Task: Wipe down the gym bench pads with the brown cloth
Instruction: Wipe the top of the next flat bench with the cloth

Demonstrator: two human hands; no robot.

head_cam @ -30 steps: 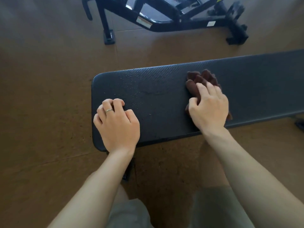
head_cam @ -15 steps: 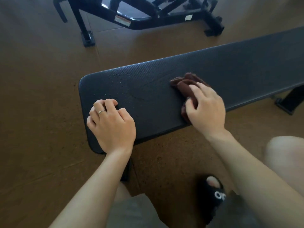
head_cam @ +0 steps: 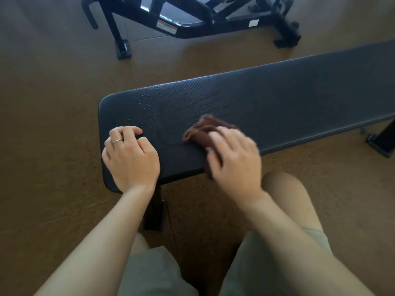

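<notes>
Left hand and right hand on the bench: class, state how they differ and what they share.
The left hand wears a silver ring; the right hand shows none. The left hand rests with curled fingers, holding nothing, while the right hand grips the crumpled brown cloth. The left looks sharp; the right is blurred. Both are on the black textured bench pad.

The right hand (head_cam: 234, 159) is blurry, so its fingers cannot be told apart. It covers most of the brown cloth (head_cam: 206, 130); only a blurry bunch sticks out past the fingers. The left hand (head_cam: 130, 155) hides the near corner of the bench pad (head_cam: 277, 99) under it, and its fingertips curl out of sight. Far past the right hand, the pad runs off the picture's edge. Beyond both hands, the black frame (head_cam: 192, 18) is cut off at the top.
</notes>
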